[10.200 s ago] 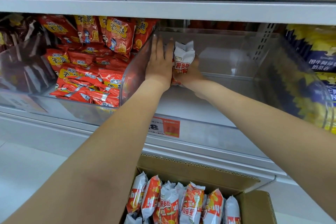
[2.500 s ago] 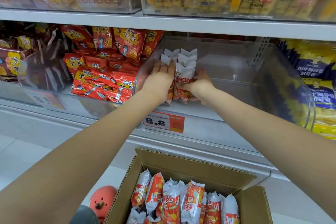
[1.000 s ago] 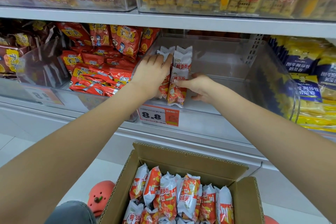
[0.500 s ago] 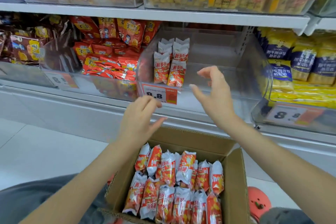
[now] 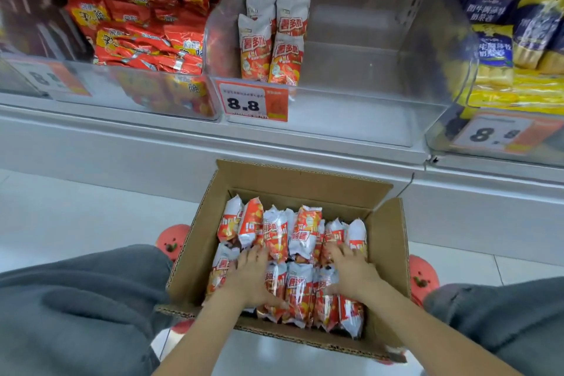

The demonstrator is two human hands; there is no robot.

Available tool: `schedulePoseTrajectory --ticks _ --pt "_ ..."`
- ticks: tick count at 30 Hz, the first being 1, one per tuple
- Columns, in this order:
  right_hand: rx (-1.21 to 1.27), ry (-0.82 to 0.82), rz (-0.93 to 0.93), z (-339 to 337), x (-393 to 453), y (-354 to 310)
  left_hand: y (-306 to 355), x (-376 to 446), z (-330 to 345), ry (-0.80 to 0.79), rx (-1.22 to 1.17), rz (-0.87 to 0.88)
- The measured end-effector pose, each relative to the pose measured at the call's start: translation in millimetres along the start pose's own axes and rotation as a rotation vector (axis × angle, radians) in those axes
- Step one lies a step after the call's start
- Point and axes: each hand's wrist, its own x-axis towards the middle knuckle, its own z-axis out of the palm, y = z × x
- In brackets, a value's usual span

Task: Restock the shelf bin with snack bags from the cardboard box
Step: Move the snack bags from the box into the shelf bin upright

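Reaching into the cardboard box [image 5: 387, 256] with both hands, palms down on the snack bags [image 5: 300, 293].
Left hand [image 5: 248, 279] lies flat on the left-side bags, fingers spread and pointing to the far row, thumb splayed along a near-row bag; nothing pinched that I can see. Right hand [image 5: 354, 273] lies on the right-side bags, fingers loosely apart and slightly bent over the bag tops; can't tell if any bag is gripped. Box sits on the floor between the knees, flaps open, two rows of red-and-white bags standing upright. Clear shelf bin [image 5: 381, 76] above holds a few stocked bags [image 5: 274, 36] stacked at its left wall, behind the 8.8 price tag [image 5: 253, 102]. Neighbouring bin to the left holds red packets [image 5: 146, 36], the right one yellow-and-blue packs [image 5: 515, 40].
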Motion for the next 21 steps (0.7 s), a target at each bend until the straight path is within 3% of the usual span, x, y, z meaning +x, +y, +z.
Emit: schedulePoseTrajectory --ticks 4,7,9,15,21 --pt "0.237 0.060 0.186 26.0 14.1 -1.1 2.4 11.2 -9.4 -0.051 -0.080 -0.026" --pt "0.243 0.328 0.275 40.5 7.9 -8.1 3.1 18.5 -11.9 -0.051 -0.194 -0.064" --pt "0.290 0.408 0.350 46.6 1.7 -10.8 6.2 29.1 -12.2 -0.013 -0.248 -0.105" --pt "0.600 0.238 0.421 58.8 -1.6 -4.7 32.0 51.0 -17.5 0.097 -0.399 -0.331" --pt "0.809 0.237 0.402 50.4 -2.6 -4.5 42.0 56.9 -17.6 0.173 -0.427 -0.469"
